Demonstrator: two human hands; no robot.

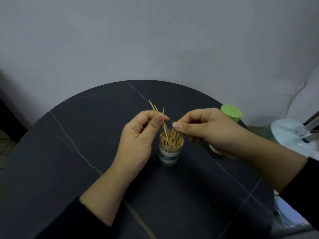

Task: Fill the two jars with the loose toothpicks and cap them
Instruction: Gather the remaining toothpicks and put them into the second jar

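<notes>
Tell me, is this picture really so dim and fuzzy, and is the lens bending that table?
Head view: the table is itself round, though the wide-angle lens stretches things toward the corners. Same view: light is dim and flat, shadows soft, no glare on the dark top. The toothpicks look fairly crisp, but the label on the jar is soft, its lettering hard to read.

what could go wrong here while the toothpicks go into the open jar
The left hand pinches a splayed bunch of toothpicks above the open jar; loose ones could miss the mouth and scatter on the table.
The jar already holds many slanted sticks, so new ones may jam or stand proud and hinder capping.
The right hand works close beside the slim jar; a bump might tip it.
</notes>
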